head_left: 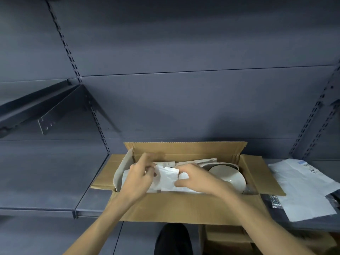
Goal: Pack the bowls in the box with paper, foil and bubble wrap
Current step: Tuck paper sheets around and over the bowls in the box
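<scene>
Both hands, left hand (pixel 139 173) and right hand (pixel 195 178), fingers pinching white paper (pixel 166 178) inside box (pixel 184 205) | bare bowl (pixel 228 176) at box's right end | wrapping midway; foil, bubble wrap apparently remain

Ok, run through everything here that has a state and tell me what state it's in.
Cardboard box: open, flaps folded out, on the shelf.
Bowl: bare, tilted inside the box's right end.
White paper: crumpled, in the box, gripped by both hands.
Left hand: pinching the paper.
Right hand: pinching the paper.
Loose paper sheet: flat on the shelf, right of the box.
</scene>
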